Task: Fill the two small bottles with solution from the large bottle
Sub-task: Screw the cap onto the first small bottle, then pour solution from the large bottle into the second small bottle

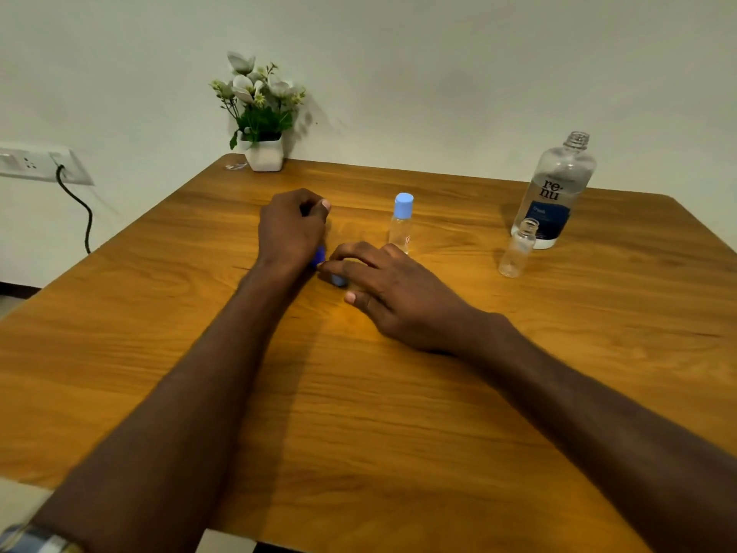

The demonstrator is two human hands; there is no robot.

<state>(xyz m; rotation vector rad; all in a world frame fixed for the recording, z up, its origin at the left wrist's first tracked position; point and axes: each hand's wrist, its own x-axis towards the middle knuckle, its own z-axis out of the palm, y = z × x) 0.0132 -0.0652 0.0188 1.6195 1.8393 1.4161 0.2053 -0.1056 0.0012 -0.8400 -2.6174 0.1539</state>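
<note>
While two small bottles (401,223) stand.

The near half of the table (359,453) lies bare apart from the two forearms crossing it. At mid-table the capped small bottle (402,223) stands upright just beyond the right hand (391,289). Open wood separates it from the far-right pair: the uncapped large bottle (556,191) with the open small bottle (517,249) just before it (nearly touching). A flower pot (264,153) occupies the far-left corner.
</note>
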